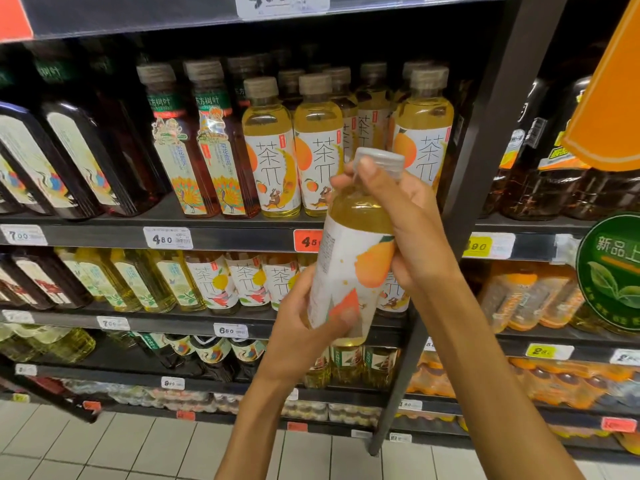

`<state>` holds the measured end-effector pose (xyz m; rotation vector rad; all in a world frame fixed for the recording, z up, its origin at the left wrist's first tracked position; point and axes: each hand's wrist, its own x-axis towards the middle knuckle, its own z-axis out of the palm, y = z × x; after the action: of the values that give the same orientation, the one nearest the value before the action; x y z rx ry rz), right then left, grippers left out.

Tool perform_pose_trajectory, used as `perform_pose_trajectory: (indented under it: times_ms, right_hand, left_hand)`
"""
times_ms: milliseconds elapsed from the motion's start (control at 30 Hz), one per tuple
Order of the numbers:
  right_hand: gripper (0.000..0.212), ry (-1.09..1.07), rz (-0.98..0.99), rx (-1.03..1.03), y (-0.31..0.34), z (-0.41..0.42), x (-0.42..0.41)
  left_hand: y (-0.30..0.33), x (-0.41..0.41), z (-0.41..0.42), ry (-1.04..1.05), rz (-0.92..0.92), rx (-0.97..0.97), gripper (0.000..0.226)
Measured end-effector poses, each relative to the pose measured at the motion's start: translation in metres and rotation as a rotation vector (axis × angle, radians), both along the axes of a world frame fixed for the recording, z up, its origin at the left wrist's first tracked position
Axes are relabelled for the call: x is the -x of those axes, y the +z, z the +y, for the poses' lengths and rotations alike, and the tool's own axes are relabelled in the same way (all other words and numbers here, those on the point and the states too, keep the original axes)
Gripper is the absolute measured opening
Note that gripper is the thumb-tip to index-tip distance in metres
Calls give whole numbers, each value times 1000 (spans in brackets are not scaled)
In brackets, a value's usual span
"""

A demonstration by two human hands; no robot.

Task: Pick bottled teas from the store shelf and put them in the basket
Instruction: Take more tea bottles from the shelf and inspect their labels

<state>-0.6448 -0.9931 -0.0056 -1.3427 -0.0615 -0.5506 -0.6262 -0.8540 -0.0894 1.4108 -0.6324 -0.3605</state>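
Note:
I hold a yellow bottled tea [349, 258] with a white label and orange fruit print in front of the shelf, tilted slightly. My right hand [405, 220] grips its neck and shoulder, thumb near the grey cap. My left hand [304, 320] grips the bottle's lower part from the left. Behind it, more bottles of the same tea [273, 147] stand in rows on the shelf [104, 233]. No basket is in view.
Dark red tea bottles [194, 143] and dark flat bottles [79, 157] stand to the left. Lower shelves hold more yellow and orange drinks. A black upright post [478, 168] divides the shelving. Price tags line the shelf edges. White tiled floor [104, 452] lies below.

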Motion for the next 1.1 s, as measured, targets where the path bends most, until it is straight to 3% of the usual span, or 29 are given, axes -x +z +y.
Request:
perform_pose_trajectory:
  times_ms: [100,200,367,500,600,767,967,1100]
  right_hand:
    - [26,-4,15,-26,1,1,-1]
    - [26,167,-5,-37,3,-6,-1]
    - [37,316,-8,-137,3,-5,-7]
    - [30,299,-20,-149,-1,-1,-9]
    - [24,183,-9,-121,-3,0,-6]
    - [24,127,102,-143,-3,3,-2]
    - [37,339,105,-296,2,-3,0]
    - [31,338,93,-268,2,-3,1]
  left_hand:
    - [3,-1,-1,80,10,51,72]
    - [1,-1,1,102,112,113,71]
    - [-3,8,4,-91,346,200,70]
    - [2,14,1,-69,338,144,80]
    - [9,13,3,-23,218,73,42]
    - [10,15,1,-71,206,80,47]
    - [5,20,2,-175,384,171,55]
    - [0,21,-1,-175,385,149,55]
